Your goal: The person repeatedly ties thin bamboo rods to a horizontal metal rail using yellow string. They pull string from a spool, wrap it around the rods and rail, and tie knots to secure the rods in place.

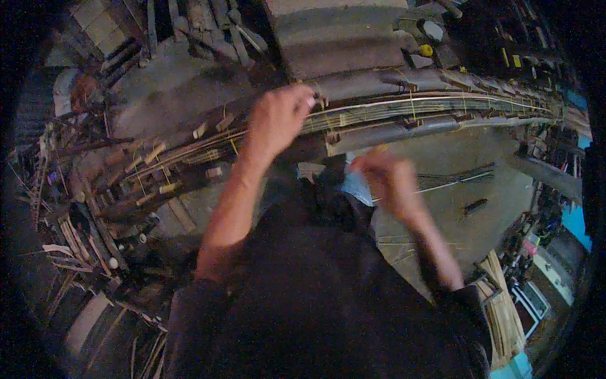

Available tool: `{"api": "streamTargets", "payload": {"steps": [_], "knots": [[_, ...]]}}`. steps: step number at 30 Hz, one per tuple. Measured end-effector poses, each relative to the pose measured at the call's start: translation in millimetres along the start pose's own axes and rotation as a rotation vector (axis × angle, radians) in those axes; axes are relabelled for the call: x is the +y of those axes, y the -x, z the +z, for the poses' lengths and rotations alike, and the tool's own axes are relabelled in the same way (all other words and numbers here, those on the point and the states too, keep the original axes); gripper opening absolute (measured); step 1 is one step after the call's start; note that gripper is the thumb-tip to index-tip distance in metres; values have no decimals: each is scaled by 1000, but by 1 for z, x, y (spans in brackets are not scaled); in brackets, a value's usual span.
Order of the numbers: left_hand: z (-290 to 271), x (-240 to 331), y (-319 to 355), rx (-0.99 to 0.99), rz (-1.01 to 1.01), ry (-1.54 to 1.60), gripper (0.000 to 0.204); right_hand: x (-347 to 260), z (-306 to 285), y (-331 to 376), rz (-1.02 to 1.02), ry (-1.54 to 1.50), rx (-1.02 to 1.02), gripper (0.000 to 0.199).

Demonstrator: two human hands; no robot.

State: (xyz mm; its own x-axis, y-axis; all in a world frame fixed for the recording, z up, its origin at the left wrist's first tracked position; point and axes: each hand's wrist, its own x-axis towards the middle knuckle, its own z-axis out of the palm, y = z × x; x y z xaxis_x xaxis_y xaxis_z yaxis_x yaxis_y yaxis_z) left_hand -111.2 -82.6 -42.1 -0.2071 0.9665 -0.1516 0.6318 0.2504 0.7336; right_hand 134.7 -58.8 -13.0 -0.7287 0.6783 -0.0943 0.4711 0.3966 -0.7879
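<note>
A long bundle of thin, pale strips or rods (pixel 442 103) runs left to right in front of me, bound at intervals with yellow ties. My left hand (pixel 278 120) is closed at the bundle's far side, fingers curled together near a small dark peg (pixel 323 101). What its fingertips hold, if anything, is hidden. Nearer my body, to the right, my right hand (pixel 390 180) hovers apart from the bundle. Motion smears its fingers, so their grip cannot be made out. A light blue cloth-like patch (pixel 356 187) shows just below its fingertips.
Two rounded dark beams (pixel 416 128) with small pegs flank the strips. On the floor at right lie thin rods (pixel 448 179) and a short dark piece (pixel 475 206). Wood scraps (pixel 79 243) clutter the left. Planks (pixel 503 303) stand at lower right. Beyond the beams sits a yellow round object (pixel 425 50).
</note>
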Motion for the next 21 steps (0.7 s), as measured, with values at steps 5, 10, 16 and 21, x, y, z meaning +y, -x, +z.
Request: {"api": "streamTargets", "payload": {"steps": [5,10,16,21], "knots": [[91,-56,25,439,177,-366,30,-125,-11,-123,-807,620,-371,10],[75,-31,18,441,169,-285,20,-80,-14,-211,-322,492,-201,28],[65,-27,19,582,242,-288,11,-11,39,-206,185,-897,-16,33],[64,-14,30,481,140,-307,17,29,72,-32,-369,106,-533,19]]}}
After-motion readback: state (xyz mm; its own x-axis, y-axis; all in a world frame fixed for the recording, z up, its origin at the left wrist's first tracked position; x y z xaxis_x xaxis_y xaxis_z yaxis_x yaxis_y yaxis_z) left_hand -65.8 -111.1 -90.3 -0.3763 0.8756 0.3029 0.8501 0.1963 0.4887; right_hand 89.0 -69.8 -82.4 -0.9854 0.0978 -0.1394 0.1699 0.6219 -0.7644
